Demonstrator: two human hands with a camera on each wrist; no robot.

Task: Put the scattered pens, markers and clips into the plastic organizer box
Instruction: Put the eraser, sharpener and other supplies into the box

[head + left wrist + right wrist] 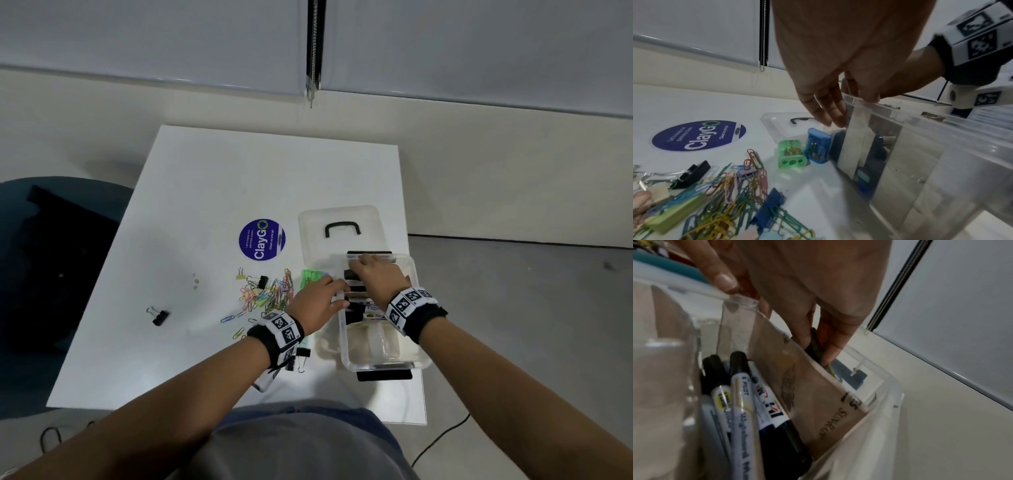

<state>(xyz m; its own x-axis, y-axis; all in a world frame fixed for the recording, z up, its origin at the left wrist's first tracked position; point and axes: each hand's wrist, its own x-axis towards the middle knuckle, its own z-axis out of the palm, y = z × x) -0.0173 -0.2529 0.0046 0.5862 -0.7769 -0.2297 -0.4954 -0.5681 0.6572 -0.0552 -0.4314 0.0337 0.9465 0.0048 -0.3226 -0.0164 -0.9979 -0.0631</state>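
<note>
The clear plastic organizer box [387,364] stands open at the table's right edge. Several markers [740,394] lie in it beside a brown cardboard divider [813,394]. My right hand [356,265] reaches into the box's far end. There, in the right wrist view, its fingers [835,344] pinch a small dark object [815,344] behind the divider. My left hand [340,294] rests with straight fingers [828,110] against the box's left wall [920,162], thumb on the rim. A pile of coloured paper clips [267,291] lies left of the box.
The box's clear lid [342,233] with a black handle lies behind it. A green sharpener [791,154] and a blue one [817,147] sit by the wall. A black binder clip [159,317] lies apart at the left. A round purple sticker [262,240] marks the table.
</note>
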